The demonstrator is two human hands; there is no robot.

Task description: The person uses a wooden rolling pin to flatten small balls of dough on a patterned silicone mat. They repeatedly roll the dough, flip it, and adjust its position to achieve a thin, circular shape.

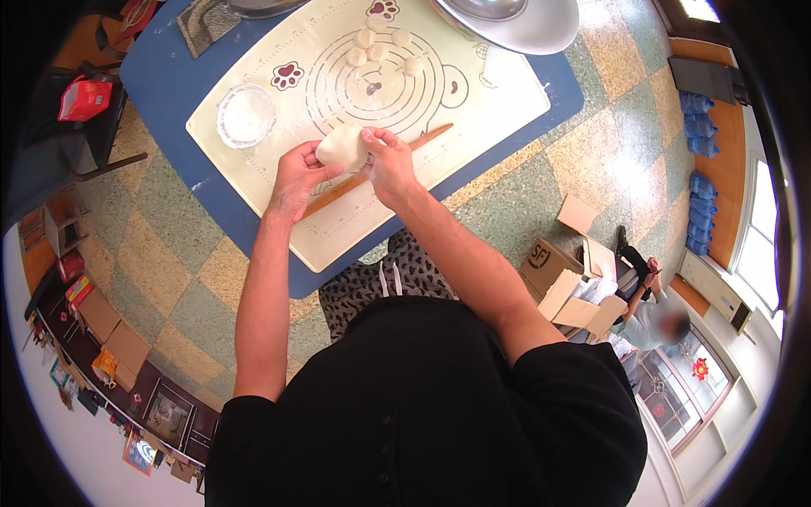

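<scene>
A thin round dough wrapper [341, 149] is stretched between my two hands above the cream pastry mat [291, 237]. My left hand [298, 174] grips its left and lower edge between thumb and fingers. On the other side, my right hand [389, 165] pinches the upper right edge. Beneath both hands a tapered wooden rolling pin [342, 189] lies slantwise on the mat, its middle partly hidden. Several small dough pieces [377, 52] sit floured near the top of the mat's printed rings. To the left stands a round dish of white flour [246, 116].
A blue table [161, 104] bears the mat. At its far right is a large white enamel basin [545, 25] with a metal bowl inside. A grey cloth [206, 25] lies at the far left. Open cardboard boxes [564, 279] and a seated person [640, 320] are off to the right.
</scene>
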